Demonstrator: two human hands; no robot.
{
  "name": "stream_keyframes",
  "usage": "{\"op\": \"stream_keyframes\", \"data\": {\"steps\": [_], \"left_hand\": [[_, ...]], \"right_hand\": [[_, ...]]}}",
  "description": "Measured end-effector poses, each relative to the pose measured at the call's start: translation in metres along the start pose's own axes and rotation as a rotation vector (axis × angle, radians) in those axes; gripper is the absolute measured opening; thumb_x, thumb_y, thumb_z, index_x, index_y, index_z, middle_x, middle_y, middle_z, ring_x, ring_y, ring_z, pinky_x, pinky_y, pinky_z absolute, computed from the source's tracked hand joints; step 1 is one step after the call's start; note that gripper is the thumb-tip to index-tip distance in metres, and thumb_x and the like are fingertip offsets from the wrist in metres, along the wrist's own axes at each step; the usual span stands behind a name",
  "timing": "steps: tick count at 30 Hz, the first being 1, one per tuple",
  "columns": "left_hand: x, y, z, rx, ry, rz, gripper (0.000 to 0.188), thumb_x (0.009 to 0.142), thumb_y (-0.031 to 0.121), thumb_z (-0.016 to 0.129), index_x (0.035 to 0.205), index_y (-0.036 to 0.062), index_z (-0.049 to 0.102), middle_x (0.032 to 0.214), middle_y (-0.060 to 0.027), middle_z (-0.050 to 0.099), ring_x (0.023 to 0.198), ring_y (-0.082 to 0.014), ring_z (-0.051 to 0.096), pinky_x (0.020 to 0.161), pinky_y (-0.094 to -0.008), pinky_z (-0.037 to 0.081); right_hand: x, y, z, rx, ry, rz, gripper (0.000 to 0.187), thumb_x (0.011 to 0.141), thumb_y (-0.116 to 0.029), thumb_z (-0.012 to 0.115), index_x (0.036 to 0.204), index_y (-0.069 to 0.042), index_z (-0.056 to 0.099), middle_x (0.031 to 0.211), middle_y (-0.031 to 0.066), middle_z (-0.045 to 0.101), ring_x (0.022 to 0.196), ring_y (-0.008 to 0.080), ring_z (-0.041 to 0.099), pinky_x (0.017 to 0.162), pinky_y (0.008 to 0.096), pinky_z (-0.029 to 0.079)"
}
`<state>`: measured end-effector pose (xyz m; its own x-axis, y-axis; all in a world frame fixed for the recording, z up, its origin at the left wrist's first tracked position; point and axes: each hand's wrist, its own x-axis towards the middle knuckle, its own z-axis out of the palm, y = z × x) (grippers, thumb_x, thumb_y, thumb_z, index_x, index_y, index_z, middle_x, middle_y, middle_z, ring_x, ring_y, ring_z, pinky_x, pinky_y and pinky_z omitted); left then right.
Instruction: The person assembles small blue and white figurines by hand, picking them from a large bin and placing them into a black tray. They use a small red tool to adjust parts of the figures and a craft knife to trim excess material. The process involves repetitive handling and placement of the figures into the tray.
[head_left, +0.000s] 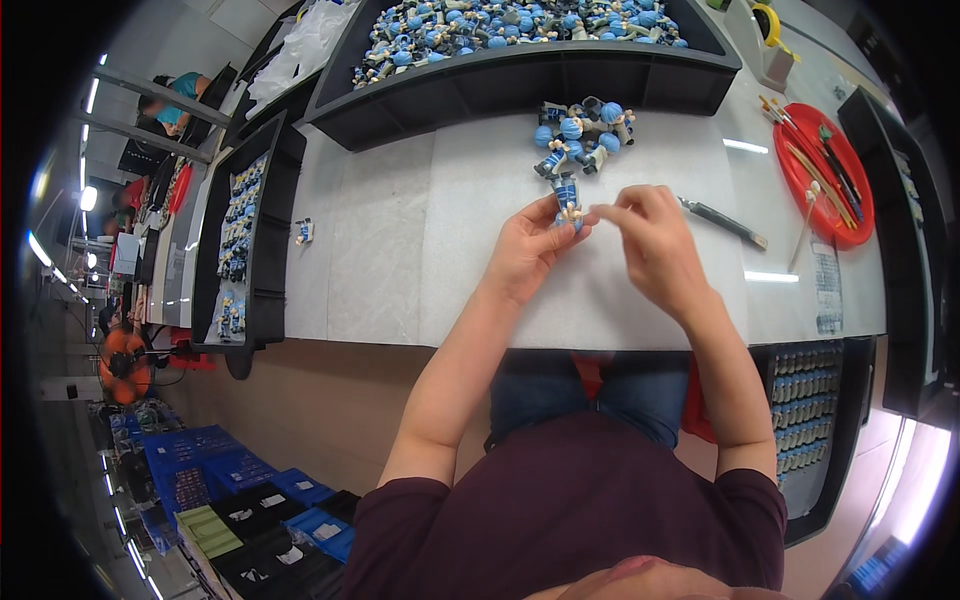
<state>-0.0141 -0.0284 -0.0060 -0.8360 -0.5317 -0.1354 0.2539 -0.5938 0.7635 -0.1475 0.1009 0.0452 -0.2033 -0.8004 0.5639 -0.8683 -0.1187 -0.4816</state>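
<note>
My left hand (525,248) is closed around a small figurine (566,192) with blue and white clothing, its lower body pointing away from me. The thumb and fingers pinch it near the head, which they partly cover. Close on the right, my right hand (660,245) has its fingers curled in a pinch beside the figurine's head. These fingertips are slightly blurred, and I cannot make out anything in them. Just beyond lies a loose pile of blue-capped figurines (585,140). A slim grey craft knife (728,222) rests to the right of my right hand.
A large dark bin (520,95) heaped with figurines stands at the back. Left are a lone figurine (304,231) and a black tray (270,220) of figurines. Right, a red plate (860,200) holds brushes (815,165). Below the table edge sits a tray of figurine rows (805,410).
</note>
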Motion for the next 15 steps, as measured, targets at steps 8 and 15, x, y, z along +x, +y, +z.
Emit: {"op": "stream_keyframes", "data": {"steps": [8, 15], "left_hand": [[-0.002, 0.001, 0.003, 0.002, -0.039, 0.017, 0.037, 0.077, -0.007, 0.062, 0.112, -0.0009, 0.054, 0.103, -0.0107, 0.061, 0.105, -0.0292, 0.059, 0.091, -0.0341, 0.05], [-0.003, 0.003, 0.005, 0.007, -0.049, 0.031, 0.034, 0.078, -0.008, 0.061, 0.111, -0.0021, 0.055, 0.102, -0.0124, 0.061, 0.105, -0.032, 0.058, 0.09, -0.0336, 0.051]], "right_hand": [[-0.003, 0.003, 0.018, -0.266, 0.018, 0.1, 0.037, 0.066, 0.008, 0.057, 0.101, -0.005, 0.064, 0.093, 0.011, 0.054, 0.084, 0.025, 0.052, 0.07, 0.0337, 0.046], [-0.013, 0.006, -0.005, -0.165, 0.012, 0.343, 0.035, 0.074, 0.002, 0.062, 0.108, 0.001, 0.058, 0.084, 0.0118, 0.059, 0.079, 0.0249, 0.056, 0.072, 0.0342, 0.045]]}}
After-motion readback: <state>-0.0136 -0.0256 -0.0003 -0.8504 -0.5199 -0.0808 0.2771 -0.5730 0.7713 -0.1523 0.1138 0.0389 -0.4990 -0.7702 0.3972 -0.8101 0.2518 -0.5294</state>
